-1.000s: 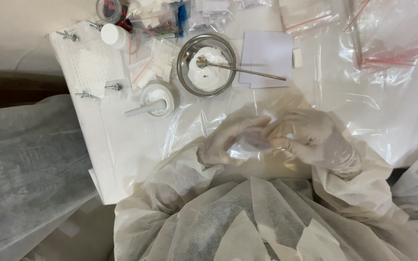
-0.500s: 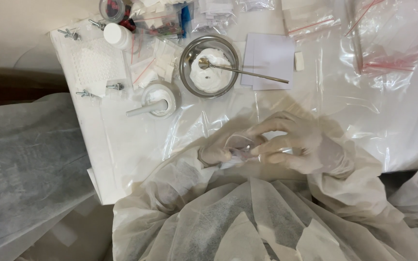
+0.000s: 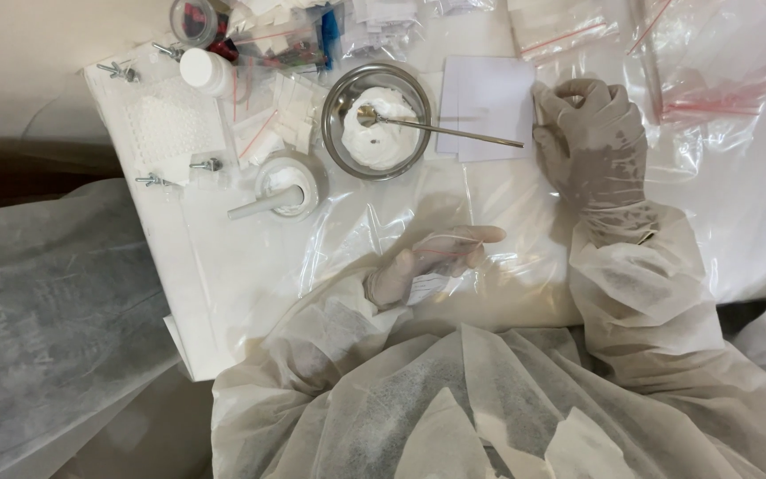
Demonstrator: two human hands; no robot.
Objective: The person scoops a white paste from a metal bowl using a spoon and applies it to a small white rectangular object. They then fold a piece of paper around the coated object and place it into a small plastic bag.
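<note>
Both hands wear pale gloves and white coverall sleeves. My left hand rests near my chest, holding a small clear plastic bag with a white label. My right hand is stretched forward, its fingertips pinched on a small white piece beside the white paper sheet. A metal bowl with white powder stands left of the paper. A long metal spatula lies across the bowl's rim, its handle pointing at my right hand.
A white mortar with pestle stands left of the bowl. A white perforated tray, a white-capped bottle, several screws and clear zip bags lie on the plastic-covered table. A grey-clad leg is at the left.
My right hand left my left hand and reached forward to the paper sheet. My left hand stayed near my chest with the small bag.
</note>
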